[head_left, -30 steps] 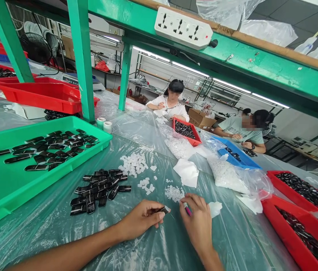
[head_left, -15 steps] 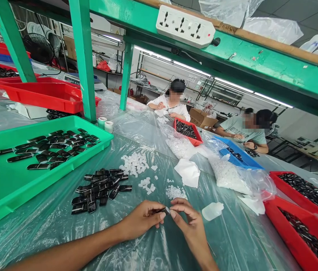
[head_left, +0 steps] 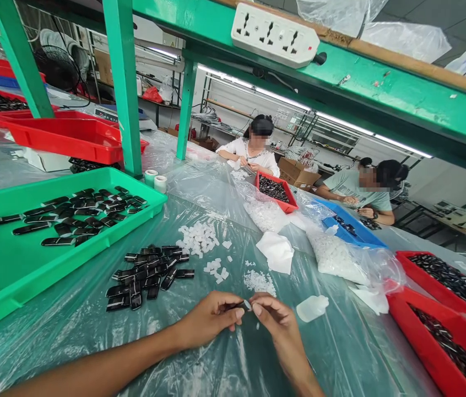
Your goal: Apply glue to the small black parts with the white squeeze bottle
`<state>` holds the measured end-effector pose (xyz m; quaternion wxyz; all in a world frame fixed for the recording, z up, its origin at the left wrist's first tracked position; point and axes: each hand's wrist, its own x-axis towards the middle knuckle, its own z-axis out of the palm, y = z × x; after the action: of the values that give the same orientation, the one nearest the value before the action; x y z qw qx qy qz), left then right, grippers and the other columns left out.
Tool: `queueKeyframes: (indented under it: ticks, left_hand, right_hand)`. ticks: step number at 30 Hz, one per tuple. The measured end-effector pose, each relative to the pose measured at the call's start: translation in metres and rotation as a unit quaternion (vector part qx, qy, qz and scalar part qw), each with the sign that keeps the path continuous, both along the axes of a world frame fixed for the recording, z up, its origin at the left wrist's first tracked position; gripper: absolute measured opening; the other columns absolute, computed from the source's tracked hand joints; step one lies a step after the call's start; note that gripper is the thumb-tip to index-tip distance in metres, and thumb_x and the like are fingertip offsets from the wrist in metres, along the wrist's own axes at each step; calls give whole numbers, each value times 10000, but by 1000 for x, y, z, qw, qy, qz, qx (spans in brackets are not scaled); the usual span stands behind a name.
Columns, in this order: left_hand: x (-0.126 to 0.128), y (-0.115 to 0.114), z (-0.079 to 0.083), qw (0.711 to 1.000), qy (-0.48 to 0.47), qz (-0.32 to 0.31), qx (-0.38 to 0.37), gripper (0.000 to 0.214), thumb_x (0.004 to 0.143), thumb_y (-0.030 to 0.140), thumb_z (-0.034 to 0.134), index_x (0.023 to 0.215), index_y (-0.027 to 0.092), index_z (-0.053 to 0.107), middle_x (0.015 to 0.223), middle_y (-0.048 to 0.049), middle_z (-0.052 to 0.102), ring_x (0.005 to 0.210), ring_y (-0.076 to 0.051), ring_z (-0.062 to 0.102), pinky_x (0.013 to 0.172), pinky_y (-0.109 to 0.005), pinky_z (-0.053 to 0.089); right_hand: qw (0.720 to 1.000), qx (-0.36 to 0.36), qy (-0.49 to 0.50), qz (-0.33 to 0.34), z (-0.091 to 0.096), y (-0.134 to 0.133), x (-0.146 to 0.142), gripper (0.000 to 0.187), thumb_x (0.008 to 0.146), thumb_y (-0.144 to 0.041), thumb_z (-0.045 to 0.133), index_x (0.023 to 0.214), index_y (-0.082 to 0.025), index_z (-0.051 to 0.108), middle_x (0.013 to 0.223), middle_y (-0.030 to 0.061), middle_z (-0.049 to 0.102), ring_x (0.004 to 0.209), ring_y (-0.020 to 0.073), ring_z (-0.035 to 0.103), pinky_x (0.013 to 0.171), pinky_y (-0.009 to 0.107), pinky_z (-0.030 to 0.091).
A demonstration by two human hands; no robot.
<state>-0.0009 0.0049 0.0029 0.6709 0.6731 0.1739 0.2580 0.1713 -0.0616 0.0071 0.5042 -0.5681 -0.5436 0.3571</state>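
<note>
My left hand (head_left: 210,318) is closed round a small black part (head_left: 242,304) whose end pokes out between thumb and fingers. My right hand (head_left: 275,320) pinches at that end, fingertips against a tiny white piece there. Both hands hover low over the plastic-covered table. A pile of black parts (head_left: 148,275) lies just left of my hands. Loose white caps (head_left: 198,238) and tiny white pieces (head_left: 259,282) are scattered beyond them. A small clear bottle (head_left: 311,307) lies on its side to the right of my right hand.
A green tray (head_left: 5,270) with black parts sits at left. Red trays (head_left: 431,331) of black parts stand at right, more red trays (head_left: 68,140) at back left. Bags of white caps (head_left: 334,256) lie ahead. Two other people work across the table. A power strip (head_left: 276,34) hangs overhead.
My right hand let go of a pink-tipped tool, moved left and met the left hand at the black part. The clear bottle now lies uncovered on the table.
</note>
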Motion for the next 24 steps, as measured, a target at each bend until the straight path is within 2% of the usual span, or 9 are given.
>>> queueKeyframes:
  ticks: [4, 6, 9, 11, 15, 18, 20, 22, 24]
  left_hand:
    - [0, 5, -2, 998, 18, 58, -7, 359, 867, 427, 484, 905, 102, 633, 719, -20, 546, 610, -126, 505, 600, -227, 397]
    - [-1, 6, -3, 997, 26, 67, -3, 353, 866, 420, 487, 932, 105, 633, 731, -20, 551, 615, -127, 507, 604, -227, 396]
    - [-1, 5, -3, 998, 26, 59, -4, 342, 866, 405, 491, 927, 100, 635, 740, -26, 555, 627, -130, 510, 611, -231, 396]
    - [-1, 4, -3, 998, 23, 51, -11, 339, 864, 400, 497, 920, 96, 636, 741, -28, 557, 629, -130, 509, 615, -233, 399]
    - [0, 2, -2, 999, 18, 38, -22, 336, 858, 392, 511, 922, 89, 641, 748, -36, 567, 639, -135, 511, 626, -241, 406]
    - [0, 0, 0, 999, 17, 27, -25, 333, 851, 388, 526, 922, 85, 644, 747, -43, 577, 644, -139, 515, 629, -245, 410]
    - [-1, 0, 1, 1000, 15, 15, -22, 333, 858, 389, 517, 902, 87, 649, 748, -48, 583, 648, -141, 519, 637, -248, 414]
    - [-1, -1, 1, 1000, 9, 3, -18, 331, 865, 390, 506, 892, 95, 654, 750, -49, 586, 653, -142, 521, 642, -249, 417]
    - [-2, -1, 1, 1000, 5, -10, -9, 331, 872, 394, 495, 894, 105, 657, 746, -48, 586, 656, -143, 521, 634, -244, 413]
  right_hand:
    - [997, 2, -71, -35, 5, 0, 16, 121, 786, -319, 614, 767, -209, 661, 778, 15, 636, 747, 169, 556, 705, 267, 415]
    - [988, -22, -151, -28, 11, -1, 26, 117, 790, -307, 602, 760, -219, 673, 754, 9, 641, 709, 166, 552, 666, 266, 403]
    - [953, -92, -287, 16, 19, -5, 35, 130, 788, -264, 576, 732, -234, 690, 710, 0, 645, 649, 166, 561, 606, 266, 392]
    - [936, -119, -328, 53, 21, -8, 36, 122, 762, -209, 582, 756, -243, 699, 715, -4, 650, 645, 167, 571, 590, 260, 391]
    - [918, -100, -372, 96, 20, -10, 31, 153, 742, -140, 583, 763, -243, 695, 736, -7, 657, 711, 172, 588, 637, 261, 391]
    - [911, -90, -390, 100, 19, -8, 28, 135, 765, -149, 578, 722, -236, 672, 711, -14, 641, 708, 170, 577, 658, 273, 377]
    - [917, -82, -379, 99, 19, -6, 28, 119, 785, -178, 578, 722, -236, 661, 713, -15, 630, 717, 172, 566, 672, 282, 369]
    - [937, -72, -328, 101, 20, -4, 28, 111, 804, -222, 578, 727, -232, 657, 729, -8, 621, 739, 176, 557, 692, 286, 369]
    - [968, -63, -218, 106, 22, -3, 28, 116, 820, -272, 574, 750, -227, 654, 773, 2, 616, 766, 174, 551, 708, 281, 376]
